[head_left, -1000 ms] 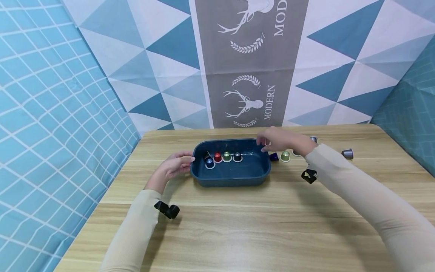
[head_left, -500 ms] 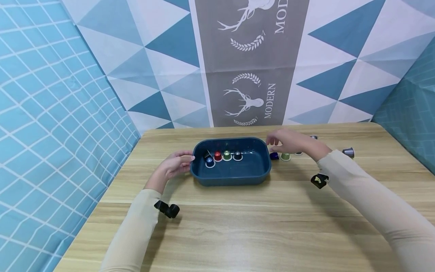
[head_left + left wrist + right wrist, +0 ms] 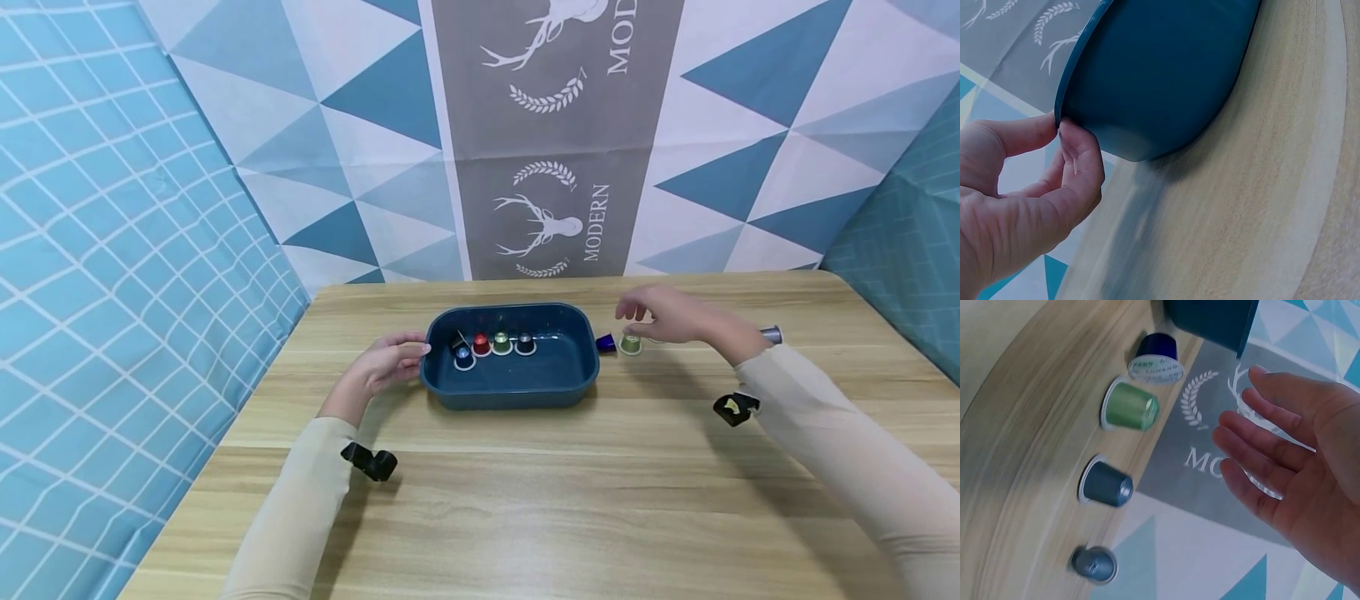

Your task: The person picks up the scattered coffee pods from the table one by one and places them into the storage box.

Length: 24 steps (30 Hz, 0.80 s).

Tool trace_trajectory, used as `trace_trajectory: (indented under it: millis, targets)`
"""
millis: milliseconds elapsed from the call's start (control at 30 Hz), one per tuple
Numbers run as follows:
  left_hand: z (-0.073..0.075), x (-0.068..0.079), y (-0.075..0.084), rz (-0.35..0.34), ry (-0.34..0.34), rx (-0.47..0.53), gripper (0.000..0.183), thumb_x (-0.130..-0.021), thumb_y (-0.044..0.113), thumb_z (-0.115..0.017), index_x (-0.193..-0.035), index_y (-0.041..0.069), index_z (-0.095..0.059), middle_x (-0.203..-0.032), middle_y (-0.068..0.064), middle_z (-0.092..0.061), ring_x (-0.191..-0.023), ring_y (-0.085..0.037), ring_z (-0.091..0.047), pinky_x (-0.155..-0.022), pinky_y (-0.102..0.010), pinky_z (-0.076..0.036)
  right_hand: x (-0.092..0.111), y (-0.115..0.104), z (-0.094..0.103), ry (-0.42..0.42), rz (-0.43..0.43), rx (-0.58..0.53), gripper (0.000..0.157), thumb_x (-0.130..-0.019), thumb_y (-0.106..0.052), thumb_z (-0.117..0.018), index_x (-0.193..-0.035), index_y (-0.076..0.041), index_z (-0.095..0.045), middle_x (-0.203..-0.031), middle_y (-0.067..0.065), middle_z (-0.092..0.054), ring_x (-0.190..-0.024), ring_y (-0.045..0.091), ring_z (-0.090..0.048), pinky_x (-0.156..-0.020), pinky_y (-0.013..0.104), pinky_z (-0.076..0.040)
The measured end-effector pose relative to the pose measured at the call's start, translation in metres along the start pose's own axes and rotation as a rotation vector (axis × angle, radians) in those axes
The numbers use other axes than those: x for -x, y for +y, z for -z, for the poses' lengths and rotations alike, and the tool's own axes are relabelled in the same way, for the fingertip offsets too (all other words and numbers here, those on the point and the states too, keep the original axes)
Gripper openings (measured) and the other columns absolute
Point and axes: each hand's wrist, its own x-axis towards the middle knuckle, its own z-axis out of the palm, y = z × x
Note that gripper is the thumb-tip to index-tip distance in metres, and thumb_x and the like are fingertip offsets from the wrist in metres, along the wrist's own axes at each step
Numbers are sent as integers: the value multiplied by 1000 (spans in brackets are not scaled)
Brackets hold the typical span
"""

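Note:
A dark blue tray (image 3: 510, 398) stands on the wooden table, holding several coffee capsules: blue (image 3: 464, 358), red (image 3: 481, 343), green, dark grey and a tipped black one. My left hand (image 3: 1029, 194) pinches the tray's left rim between thumb and finger. Right of the tray, my right hand (image 3: 667, 315) hovers with loosely bent fingers and nothing in it. Below it, a green capsule (image 3: 1130, 406) stands on its wide rim, and a dark purple capsule (image 3: 1157, 357) lies tipped near the tray. The right wrist view also has a dark teal capsule (image 3: 1105, 482) and a grey one (image 3: 1094, 565).
A grey capsule (image 3: 771, 335) lies farther right on the table (image 3: 525, 500), partly behind the right wrist. Patterned cloth (image 3: 555, 167) rises along the table's back edge, and a blue checked sheet (image 3: 135, 250) hangs on the left.
My right hand has moved right, from above the tray's right end to over the green capsule beside it. The left hand and the tray stay in place.

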Motion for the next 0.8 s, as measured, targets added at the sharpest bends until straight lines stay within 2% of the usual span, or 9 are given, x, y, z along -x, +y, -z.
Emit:
trace_trajectory:
  millis: [267, 500, 633, 800]
  targets:
    - [1, 0, -2, -1, -2, -13, 35, -96, 11, -57, -128, 4, -46, -84, 5, -66, -72, -5, -63, -68, -18, -54, 17, 15, 3, 23, -53, -7, 17, -88, -7, -65, -104, -2, -65, -100, 13, -68, -88, 21, -64, -82, 48, -53]
    - [0, 1, 0, -1, 0, 6, 32, -96, 9, -55, -126, 4, -46, -84, 4, -65, -72, -5, -63, -68, -19, -54, 30, 25, 6, 53, -57, 25, 16, -87, -8, -67, -102, -2, -66, -95, 10, -68, -85, 19, -63, -75, 41, -53]
    - [0, 0, 1, 1, -9, 19, 34, -97, 8, -54, -129, 3, -44, -86, 3, -66, -75, -5, -64, -69, -19, -54, 38, 30, 11, 58, -79, 18, 20, -87, -7, -67, -105, 2, -65, -95, 11, -68, -86, 20, -63, -76, 42, -54]
    - [1, 0, 0, 3, -2, 12, 34, -97, 8, -54, -129, 3, -44, -87, 3, -66, -75, -5, -64, -69, -19, -54, 46, 36, 15, 54, -133, 23, 20, -88, -9, -67, -106, 0, -64, -95, 9, -67, -87, 20, -62, -77, 43, -52]
